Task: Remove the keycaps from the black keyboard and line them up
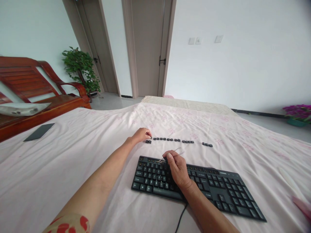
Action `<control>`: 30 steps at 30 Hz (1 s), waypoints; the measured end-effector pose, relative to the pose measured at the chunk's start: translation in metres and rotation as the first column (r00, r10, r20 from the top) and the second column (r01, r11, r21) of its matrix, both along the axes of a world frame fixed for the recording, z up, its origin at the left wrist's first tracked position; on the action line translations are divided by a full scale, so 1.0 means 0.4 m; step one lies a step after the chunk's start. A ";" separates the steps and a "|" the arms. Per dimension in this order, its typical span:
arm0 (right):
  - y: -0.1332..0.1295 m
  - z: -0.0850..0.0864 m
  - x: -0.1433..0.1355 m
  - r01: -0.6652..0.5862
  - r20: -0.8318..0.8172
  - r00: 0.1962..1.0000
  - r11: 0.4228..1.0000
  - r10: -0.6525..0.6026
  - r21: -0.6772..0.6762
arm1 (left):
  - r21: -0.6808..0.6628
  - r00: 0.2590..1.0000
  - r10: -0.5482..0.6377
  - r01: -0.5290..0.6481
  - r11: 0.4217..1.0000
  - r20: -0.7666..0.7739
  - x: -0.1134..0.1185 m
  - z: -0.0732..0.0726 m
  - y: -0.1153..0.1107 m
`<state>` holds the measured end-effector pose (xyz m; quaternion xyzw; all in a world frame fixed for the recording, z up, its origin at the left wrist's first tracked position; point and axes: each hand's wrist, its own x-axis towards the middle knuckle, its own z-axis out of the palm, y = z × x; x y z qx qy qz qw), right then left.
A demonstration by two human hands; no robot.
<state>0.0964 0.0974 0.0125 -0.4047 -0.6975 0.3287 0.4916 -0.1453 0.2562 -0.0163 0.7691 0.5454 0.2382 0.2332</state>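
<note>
A black keyboard (pixel 165 193) lies on the pink-white cloth, with bare key positions along its top row. Beyond it, loose black keycaps (pixel 168 139) form a line, with two more keycaps (pixel 148 141) just in front of its left end. My left hand (pixel 143 134) is at that left end, fingers pinched on a small black keycap (pixel 151 138). Over the keyboard's upper left part, my right hand (pixel 177 166) is closed on a thin wire tool (pixel 181 151), whose ends stick out on both sides of the fingers.
A dark flat object (pixel 39 132) lies at the cloth's left. The keyboard cable (pixel 181 218) runs toward the near edge. A wooden bench (pixel 26 84) and a green plant (pixel 80 66) stand at the left. Something pink (pixel 302 207) is at the right edge.
</note>
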 end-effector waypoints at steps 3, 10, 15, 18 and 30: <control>0.001 -0.002 0.000 0.002 0.011 1.000 1.000 -0.002 -0.001 | 0.000 1.000 -0.004 0.004 1.000 0.000 -0.001 -0.001 -0.008; 0.004 -0.005 0.001 0.002 0.025 1.000 1.000 -0.002 0.000 | 0.017 1.000 -0.026 0.026 1.000 -0.013 0.002 0.012 -0.017; 0.005 -0.005 0.000 0.003 0.036 0.999 1.000 -0.002 -0.011 | 0.020 0.999 -0.033 0.033 0.999 -0.014 0.007 0.023 -0.023; 0.005 -0.007 0.000 0.010 0.038 0.999 1.000 -0.009 -0.011 | 0.011 1.000 -0.031 0.031 0.999 -0.006 0.009 0.029 -0.027; 0.007 -0.012 -0.006 -0.120 0.028 0.993 0.988 0.118 0.099 | 0.115 0.983 0.135 -0.150 0.982 0.127 0.009 0.093 -0.161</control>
